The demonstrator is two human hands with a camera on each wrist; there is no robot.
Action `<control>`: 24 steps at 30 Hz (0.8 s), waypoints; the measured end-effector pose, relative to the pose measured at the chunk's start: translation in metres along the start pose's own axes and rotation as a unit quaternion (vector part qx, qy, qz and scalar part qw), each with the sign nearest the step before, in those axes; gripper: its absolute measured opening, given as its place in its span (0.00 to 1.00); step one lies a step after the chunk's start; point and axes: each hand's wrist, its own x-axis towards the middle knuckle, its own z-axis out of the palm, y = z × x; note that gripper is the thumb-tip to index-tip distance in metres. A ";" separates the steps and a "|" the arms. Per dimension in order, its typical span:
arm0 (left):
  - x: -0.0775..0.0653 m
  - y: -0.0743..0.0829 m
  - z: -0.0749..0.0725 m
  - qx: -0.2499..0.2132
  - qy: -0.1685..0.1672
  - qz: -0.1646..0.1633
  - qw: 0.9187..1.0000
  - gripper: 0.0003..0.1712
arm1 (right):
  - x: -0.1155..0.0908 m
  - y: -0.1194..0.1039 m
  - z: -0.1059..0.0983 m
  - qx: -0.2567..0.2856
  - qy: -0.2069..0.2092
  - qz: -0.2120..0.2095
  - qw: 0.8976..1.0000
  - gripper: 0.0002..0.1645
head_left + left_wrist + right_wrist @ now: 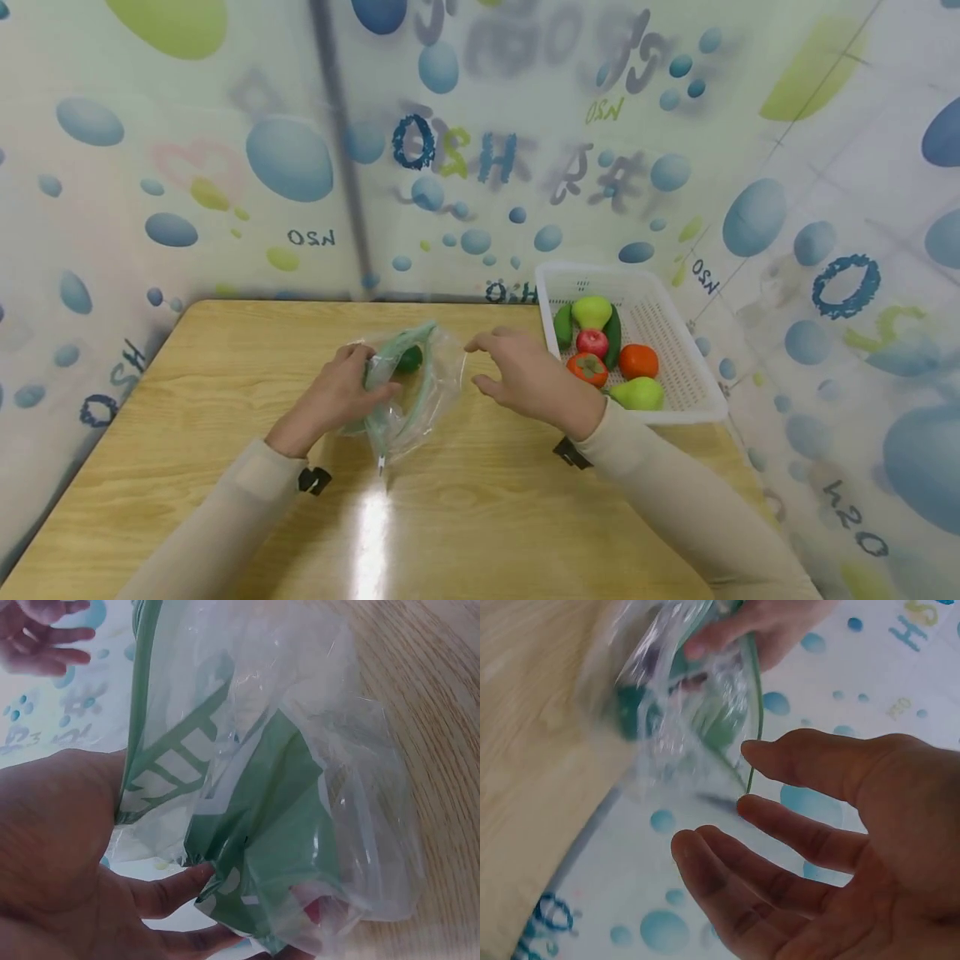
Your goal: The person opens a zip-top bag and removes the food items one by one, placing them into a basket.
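A clear zip bag (447, 367) with a green zip edge and green print stands with its mouth spread on the wooden table. My left hand (341, 390) holds its left side, thumb at the opening and fingers along the outside. Inside the bag lies a dark green, rounded item (409, 359). Through the plastic in the left wrist view a small red patch (321, 906) shows low in the bag. My right hand (528, 379), fingers loosely bent and holding nothing, hovers just right of the bag's mouth, between it and the basket.
On the table's right side stands a white basket (701, 379) with a green pear (592, 312), a yellow-green pear (642, 393), a red fruit (592, 342), a persimmon (585, 370), an orange-red fruit (639, 362) and long green vegetables (612, 337). A patterned curtain (465, 208) borders the table's back.
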 end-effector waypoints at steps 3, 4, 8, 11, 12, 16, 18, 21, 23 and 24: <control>0.002 0.000 0.000 -0.002 0.003 0.001 1.000 0.44 | 0.010 -0.013 0.013 0.026 -0.006 -0.022 0.999 0.26; 0.003 -0.001 0.000 -0.003 0.004 0.001 1.000 0.43 | 0.014 -0.017 0.018 0.036 -0.010 -0.029 0.999 0.25; 0.005 -0.001 0.000 0.004 0.004 -0.004 1.000 0.41 | 0.032 -0.029 0.038 0.064 -0.036 -0.063 0.995 0.21; 0.006 -0.001 -0.001 0.011 0.004 -0.008 1.000 0.39 | 0.044 -0.033 0.053 0.062 -0.052 -0.087 0.993 0.21; 0.006 -0.001 -0.002 0.014 0.003 -0.008 1.000 0.38 | 0.047 -0.034 0.058 0.060 -0.055 -0.093 0.992 0.22; 0.005 -0.001 -0.003 0.015 -0.001 -0.009 1.000 0.37 | 0.055 -0.032 0.072 0.048 -0.065 -0.106 0.991 0.25; 0.005 -0.002 -0.004 0.017 -0.001 -0.007 1.000 0.37 | 0.058 -0.030 0.077 0.040 -0.068 -0.109 0.991 0.26; 0.003 -0.003 -0.004 0.014 0.000 -0.007 1.000 0.35 | 0.059 -0.027 0.083 0.023 -0.069 -0.109 0.991 0.28; 0.003 -0.004 -0.004 0.013 0.002 -0.006 1.000 0.34 | 0.060 -0.026 0.086 0.019 -0.063 -0.102 0.993 0.30; 0.002 -0.004 -0.004 0.013 0.003 -0.006 1.000 0.34 | 0.061 -0.025 0.088 0.018 -0.058 -0.099 0.993 0.30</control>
